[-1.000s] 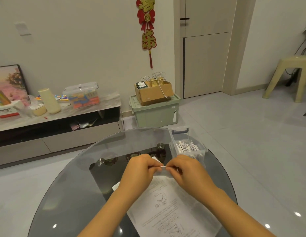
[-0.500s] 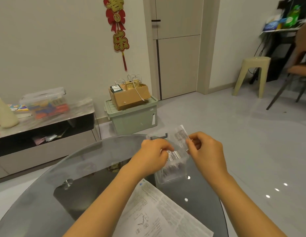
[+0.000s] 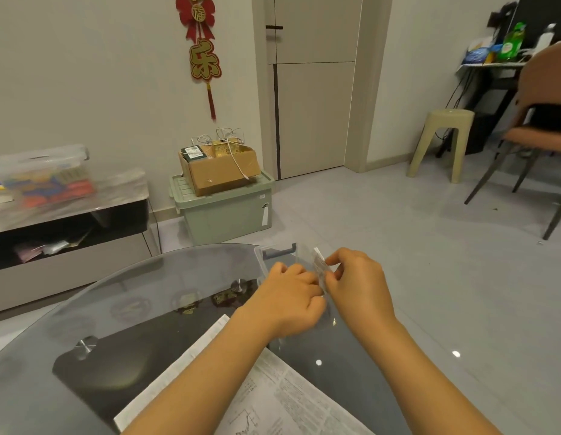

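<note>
Upper centre of frame: red-and-gold hanging paper ornament (image 3: 201, 48). The round medallion in its bow reads 福. The large gold character below reads 乐. The topmost character is cut off by the frame edge.

Lower centre: white printed paper sheets (image 3: 285, 400), dense lines and a diagram, too small to read.

Centre right: small clear plastic packet (image 3: 320, 265), white label with dark print, blurred, unreadable.

Centre: pale green plastic storage bin (image 3: 222, 211), white sticker (image 3: 266, 218) on front, illegible.

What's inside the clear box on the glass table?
Of the clear box only rim and blue latch show; the left hand and right hand, pinching a labelled packet, cover the inside.
</note>
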`<action>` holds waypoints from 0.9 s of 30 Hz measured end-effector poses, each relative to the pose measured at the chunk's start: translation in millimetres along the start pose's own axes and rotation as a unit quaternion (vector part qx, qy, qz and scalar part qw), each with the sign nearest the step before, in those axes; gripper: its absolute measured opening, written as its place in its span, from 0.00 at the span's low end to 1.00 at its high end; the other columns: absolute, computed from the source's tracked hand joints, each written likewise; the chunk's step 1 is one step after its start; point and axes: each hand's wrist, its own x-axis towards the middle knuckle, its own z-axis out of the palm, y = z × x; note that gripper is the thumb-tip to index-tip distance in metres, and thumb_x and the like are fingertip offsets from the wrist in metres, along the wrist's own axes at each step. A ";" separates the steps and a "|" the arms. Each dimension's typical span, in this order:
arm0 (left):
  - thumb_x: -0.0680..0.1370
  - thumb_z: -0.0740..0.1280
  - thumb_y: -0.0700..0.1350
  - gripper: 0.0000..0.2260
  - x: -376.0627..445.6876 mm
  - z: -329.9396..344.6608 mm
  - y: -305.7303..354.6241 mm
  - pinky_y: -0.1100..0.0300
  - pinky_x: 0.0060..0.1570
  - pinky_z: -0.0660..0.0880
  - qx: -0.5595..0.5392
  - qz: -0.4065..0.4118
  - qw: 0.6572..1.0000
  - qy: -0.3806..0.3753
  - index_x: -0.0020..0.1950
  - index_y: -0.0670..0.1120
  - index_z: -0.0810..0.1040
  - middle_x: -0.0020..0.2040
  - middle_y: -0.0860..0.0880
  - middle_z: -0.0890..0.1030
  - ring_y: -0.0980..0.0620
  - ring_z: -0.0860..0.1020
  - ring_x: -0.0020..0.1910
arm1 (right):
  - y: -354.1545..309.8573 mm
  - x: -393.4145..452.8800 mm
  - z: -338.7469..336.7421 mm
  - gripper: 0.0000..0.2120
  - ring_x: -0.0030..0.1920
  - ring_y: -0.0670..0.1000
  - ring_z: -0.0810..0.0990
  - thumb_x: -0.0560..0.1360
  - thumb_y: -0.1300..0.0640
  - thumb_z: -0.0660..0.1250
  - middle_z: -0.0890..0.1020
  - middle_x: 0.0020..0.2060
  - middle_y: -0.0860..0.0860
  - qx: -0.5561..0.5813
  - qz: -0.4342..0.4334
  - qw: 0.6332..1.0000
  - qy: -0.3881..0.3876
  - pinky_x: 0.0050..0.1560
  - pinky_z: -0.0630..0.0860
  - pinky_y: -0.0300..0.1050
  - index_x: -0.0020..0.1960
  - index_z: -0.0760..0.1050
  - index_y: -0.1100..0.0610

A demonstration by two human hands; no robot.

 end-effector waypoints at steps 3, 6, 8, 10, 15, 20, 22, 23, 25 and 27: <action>0.66 0.32 0.56 0.39 -1.4 0.1 -0.8 0.55 0.61 0.58 -0.001 0.004 1.000 0.003 0.56 0.46 0.78 0.58 0.52 0.76 0.54 0.66 0.55 | -1.4 -1.5 1.7 0.08 0.41 0.50 0.73 0.75 0.63 0.62 0.78 0.45 0.53 -0.007 -0.001 1.000 0.003 0.41 0.71 0.43 0.52 0.77 0.58; 0.66 0.33 0.57 0.37 -2.7 0.0 -0.2 0.53 0.61 0.59 -0.002 0.006 1.000 0.003 0.54 0.46 0.77 0.55 0.51 0.77 0.54 0.68 0.55 | -1.3 -2.3 -0.1 0.06 0.39 0.50 0.73 0.75 0.61 0.64 0.75 0.42 0.51 -0.006 -0.003 1.000 0.020 0.39 0.71 0.43 0.51 0.77 0.58; 0.66 0.33 0.57 0.38 -3.5 0.4 -0.8 0.54 0.61 0.59 -0.001 0.007 1.000 0.006 0.56 0.47 0.77 0.55 0.51 0.78 0.54 0.68 0.55 | -1.8 -2.6 -0.8 0.04 0.38 0.50 0.72 0.75 0.61 0.64 0.73 0.40 0.49 -0.004 -0.008 1.000 0.027 0.37 0.69 0.41 0.49 0.77 0.58; 0.66 0.33 0.57 0.38 -3.3 0.9 -2.0 0.55 0.61 0.58 -0.004 0.007 1.000 0.007 0.57 0.47 0.77 0.56 0.51 0.78 0.54 0.69 0.56 | -2.6 -2.9 -1.4 0.04 0.38 0.50 0.72 0.75 0.62 0.64 0.73 0.40 0.49 -0.008 -0.009 1.000 0.027 0.38 0.69 0.42 0.49 0.76 0.58; 0.67 0.34 0.58 0.39 -5.6 -0.3 -6.8 0.54 0.63 0.57 -0.007 0.008 1.000 -0.020 0.62 0.49 0.76 0.60 0.51 0.78 0.54 0.69 0.60 | -3.7 -4.3 -1.1 0.03 0.38 0.50 0.72 0.76 0.61 0.64 0.73 0.40 0.49 -0.010 -0.012 0.999 0.031 0.37 0.70 0.42 0.48 0.76 0.58; 0.80 0.42 0.53 0.25 -0.2 -4.5 -2.9 0.52 0.65 0.58 0.026 -0.008 0.996 -0.081 0.68 0.50 0.72 0.66 0.51 0.74 0.52 0.67 0.62 | -2.4 -6.9 -1.6 0.03 0.37 0.49 0.72 0.75 0.62 0.64 0.73 0.40 0.49 -0.011 -0.027 0.999 0.040 0.34 0.68 0.39 0.47 0.76 0.58; 0.82 0.46 0.53 0.22 1.1 -5.3 -3.2 0.53 0.62 0.59 0.017 -0.021 0.997 -0.072 0.67 0.50 0.73 0.63 0.50 0.75 0.52 0.68 0.59 | -2.9 -7.9 -1.0 0.03 0.38 0.51 0.73 0.75 0.62 0.65 0.73 0.40 0.49 -0.008 -0.031 0.998 0.047 0.37 0.72 0.44 0.47 0.77 0.58; 0.82 0.46 0.53 0.21 1.0 -4.8 -3.7 0.53 0.60 0.59 0.014 -0.026 0.997 -0.066 0.65 0.49 0.74 0.61 0.49 0.76 0.52 0.69 0.57 | -3.4 -7.9 -0.5 0.03 0.38 0.51 0.73 0.75 0.62 0.65 0.73 0.40 0.49 -0.009 -0.032 0.998 0.046 0.38 0.72 0.45 0.47 0.77 0.58; 0.81 0.44 0.55 0.24 -0.6 -2.6 -5.2 0.55 0.55 0.59 0.019 -0.020 0.998 -0.056 0.60 0.48 0.76 0.56 0.49 0.76 0.52 0.68 0.53 | -4.0 -7.3 1.1 0.04 0.38 0.52 0.74 0.76 0.62 0.64 0.74 0.41 0.51 -0.013 -0.034 0.999 0.038 0.39 0.72 0.46 0.47 0.77 0.59; 0.76 0.40 0.58 0.30 -2.3 0.4 -8.7 0.57 0.50 0.57 0.030 0.002 0.999 -0.034 0.56 0.48 0.77 0.53 0.50 0.76 0.53 0.67 0.50 | -4.5 -5.8 3.4 0.05 0.39 0.52 0.74 0.76 0.61 0.64 0.75 0.43 0.52 -0.016 -0.038 0.999 0.023 0.40 0.72 0.46 0.48 0.78 0.59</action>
